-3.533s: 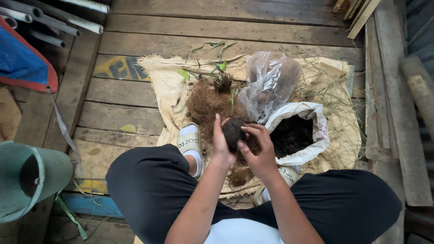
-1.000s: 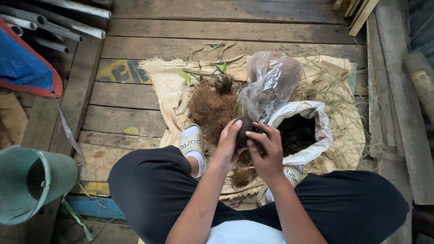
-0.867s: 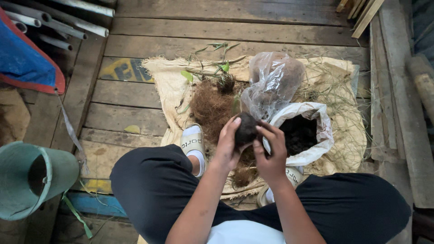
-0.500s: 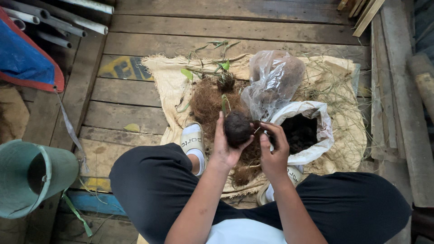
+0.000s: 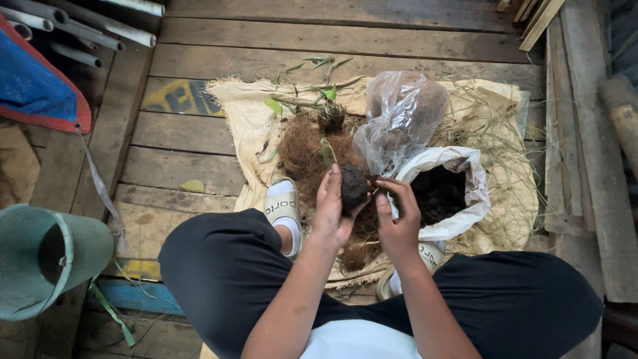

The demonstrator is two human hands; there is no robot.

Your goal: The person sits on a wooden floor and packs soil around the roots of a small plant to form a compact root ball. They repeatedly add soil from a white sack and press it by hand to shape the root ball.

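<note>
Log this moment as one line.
left hand: cups soil ball with sprout | right hand: fingertips at ball | white bag of soil: open beside

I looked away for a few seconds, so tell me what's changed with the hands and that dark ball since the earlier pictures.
The left hand has lifted the soil ball and now cups it alone, a green shoot showing at its top. The right hand has eased off the ball, fingertips just beside it. The white soil bag, clear bag and sacking stayed put.
</note>
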